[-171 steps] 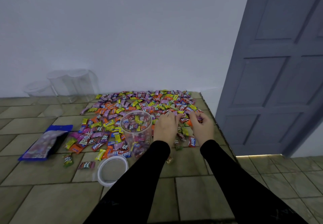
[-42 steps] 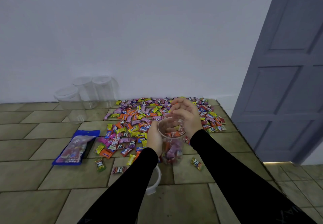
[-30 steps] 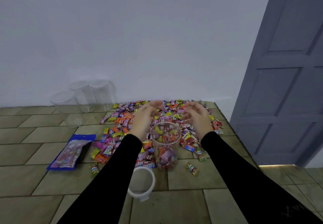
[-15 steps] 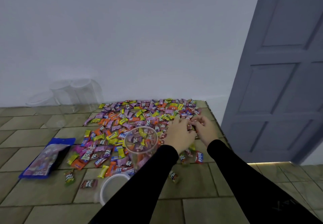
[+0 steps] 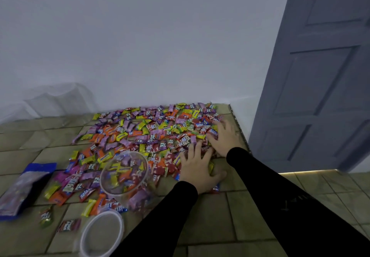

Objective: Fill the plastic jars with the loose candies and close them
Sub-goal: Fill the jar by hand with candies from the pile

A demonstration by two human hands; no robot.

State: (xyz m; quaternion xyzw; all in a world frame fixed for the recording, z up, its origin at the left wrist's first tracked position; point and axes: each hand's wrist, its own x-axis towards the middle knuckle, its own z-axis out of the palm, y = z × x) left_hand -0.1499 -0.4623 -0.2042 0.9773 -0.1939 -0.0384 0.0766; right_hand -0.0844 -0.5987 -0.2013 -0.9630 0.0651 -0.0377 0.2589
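Tiled floor [image 5: 210, 220]: fills the lower frame.
Candies [image 5: 152, 134]: spread across centre.
Jar [image 5: 128, 178]: lower centre-left, part-filled, uncapped.
Lid [image 5: 102, 234]: bottom left.
Left hand [image 5: 198, 168]: fingers spread flat on candies.
Right hand [image 5: 224, 138]: fingers released, pressing the pile's right edge.

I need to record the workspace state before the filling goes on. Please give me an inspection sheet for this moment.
Surface: tiled floor, beige tiles, dark grout.
Job's things: open jar partly filled, upright; its lid lies flat in front; candy pile spread toward the wall; blurred empty jars at the back left.
Clutter: blue bag lying at left; stray candies near the lid.
Grippers: left hand and right hand both spread flat on candies, fingers straight.
Cables: nothing seen.
Surroundings: white wall; grey door at right.
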